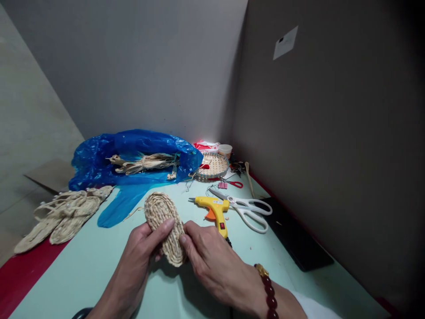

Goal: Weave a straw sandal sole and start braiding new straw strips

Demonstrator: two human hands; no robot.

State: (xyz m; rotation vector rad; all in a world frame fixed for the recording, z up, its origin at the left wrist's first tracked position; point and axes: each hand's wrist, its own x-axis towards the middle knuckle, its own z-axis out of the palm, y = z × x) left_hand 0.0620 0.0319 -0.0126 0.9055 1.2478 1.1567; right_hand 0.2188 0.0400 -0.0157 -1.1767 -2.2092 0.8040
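Right hand [212,259] and left hand [141,248] both grip a woven straw sole [164,226] — fingers closed on its edges — glue gun [214,210] just right.

**Table Layout**

The woven sole [165,227] sits at the front centre of the table [86,266], between the left hand [141,248] and right hand [207,254]. Right of it lies the glue gun [214,209], then the scissors [247,209]. Behind lies the plastic bag [133,155]; right of the bag, the woven tray [212,165]. Far left lie finished sandals [61,215].
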